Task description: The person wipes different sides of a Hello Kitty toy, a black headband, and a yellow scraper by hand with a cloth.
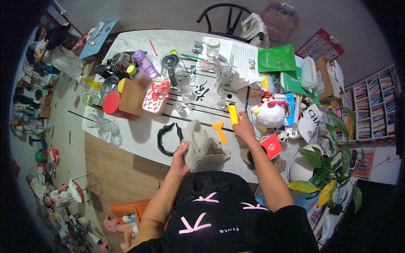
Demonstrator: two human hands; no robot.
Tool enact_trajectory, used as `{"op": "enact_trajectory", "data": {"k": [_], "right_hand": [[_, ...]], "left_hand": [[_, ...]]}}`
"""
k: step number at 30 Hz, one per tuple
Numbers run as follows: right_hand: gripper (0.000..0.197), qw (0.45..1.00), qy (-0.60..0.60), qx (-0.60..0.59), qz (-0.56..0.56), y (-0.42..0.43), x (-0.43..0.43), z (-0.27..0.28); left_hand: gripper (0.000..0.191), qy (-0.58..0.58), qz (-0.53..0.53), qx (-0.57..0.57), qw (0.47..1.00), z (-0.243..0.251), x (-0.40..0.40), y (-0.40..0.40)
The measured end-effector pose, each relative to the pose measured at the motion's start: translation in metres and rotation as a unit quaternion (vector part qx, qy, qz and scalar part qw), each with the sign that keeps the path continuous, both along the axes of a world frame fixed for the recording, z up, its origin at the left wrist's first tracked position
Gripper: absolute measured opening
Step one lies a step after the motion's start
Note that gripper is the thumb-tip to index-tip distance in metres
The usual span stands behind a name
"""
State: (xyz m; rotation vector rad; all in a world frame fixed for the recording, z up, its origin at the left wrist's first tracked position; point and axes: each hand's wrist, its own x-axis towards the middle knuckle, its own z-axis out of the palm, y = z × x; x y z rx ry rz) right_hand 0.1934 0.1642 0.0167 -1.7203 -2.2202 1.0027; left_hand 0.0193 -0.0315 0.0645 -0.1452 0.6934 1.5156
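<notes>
My left hand (180, 159) grips a crumpled grey cloth (202, 148) by its left side, near the table's front edge. A black twisted headband (160, 139) lies just left of the cloth. Between my hands, a small orange plastic scraper (220, 132) rests flat on the table. My right hand (244, 126) holds a yellow plastic object (233, 114), its far end pointing away from me; the exact kind is unclear. Right of that hand sits a white plush toy (269, 115). A red box (271, 146) and a dark-lidded jar (247, 156) lie by my right forearm.
The marble-patterned table (139, 142) carries a glass kettle (172, 64), a purple bottle (145, 63), a red-lidded canister (112, 103), a pink patterned box (154, 102) and small glass cups (178, 107). A potted plant (332, 164) stands at the right. A child's legs (128, 232) show lower left.
</notes>
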Motion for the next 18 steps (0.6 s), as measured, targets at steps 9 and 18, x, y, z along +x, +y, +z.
{"op": "enact_trajectory", "data": {"k": [9,18], "right_hand": [[0.069,0.93,0.362,-0.055,0.039,-0.059,0.003,0.039],[0.049,0.859,0.426,-0.283,0.026,-0.081,0.012,0.053]], "left_hand": [[0.046,0.778,-0.072,0.106,0.615,0.013,0.065,0.06],[0.035,0.668,0.011,-0.09,0.739,-0.016,0.026,0.092]]}}
